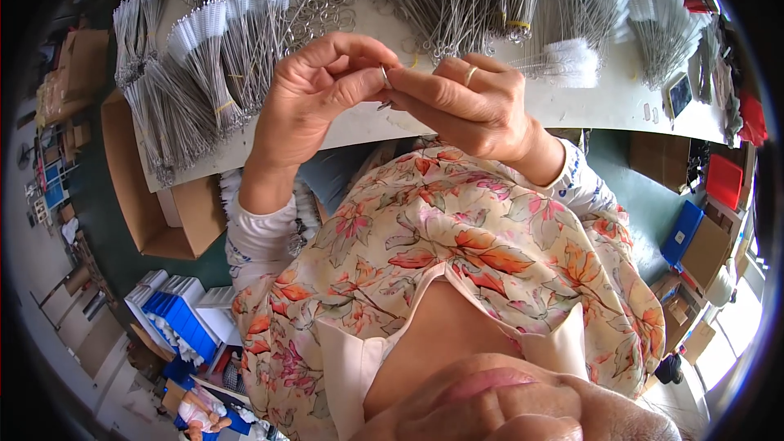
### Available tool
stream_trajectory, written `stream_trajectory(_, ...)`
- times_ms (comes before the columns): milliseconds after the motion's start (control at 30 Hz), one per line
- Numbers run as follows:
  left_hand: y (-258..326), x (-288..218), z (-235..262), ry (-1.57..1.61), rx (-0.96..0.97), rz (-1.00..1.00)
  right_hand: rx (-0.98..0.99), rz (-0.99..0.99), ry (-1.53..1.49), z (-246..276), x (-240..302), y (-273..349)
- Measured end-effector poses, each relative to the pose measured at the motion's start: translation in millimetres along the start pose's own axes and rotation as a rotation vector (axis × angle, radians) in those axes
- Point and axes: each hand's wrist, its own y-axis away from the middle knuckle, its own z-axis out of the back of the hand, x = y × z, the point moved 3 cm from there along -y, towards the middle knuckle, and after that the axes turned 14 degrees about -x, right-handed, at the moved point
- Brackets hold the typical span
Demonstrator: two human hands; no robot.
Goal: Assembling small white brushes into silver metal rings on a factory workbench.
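Both of my hands meet just over the table's near edge. A small silvery metal ring [385,76] is pinched between the thumb and index finger of my left hand [306,94]. My right hand [478,106] has its fingers pressed together against the ring's right side; a finger ring sits on it. A short bit of metal shows under the right fingertips, too small to make out. Beyond the hands lie bundles of wire-handled brushes [469,8] with white bristles. More brush bundles [224,73] are heaped left of my left hand, and a pile of loose metal rings [322,8] lies behind it.
The white table [608,106] curves across in front of me. A phone [679,95] rests near its right end. Open cardboard boxes [122,171] stand at the left below the table. A blue bin [175,322] is lower left, with another person [200,414] beyond.
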Motion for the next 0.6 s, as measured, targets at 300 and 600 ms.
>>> stream_trajectory(300, 19.2, -19.0, -18.3, -0.643, -0.257, -0.956, -0.010, -1.441, -1.130, -7.7, -16.3, -10.5)
stream_trajectory(600, 7.2, -18.0, -12.2, -0.691, -0.283, -1.065, -0.008, -1.538, -1.228, -18.9, -21.5, -15.6)
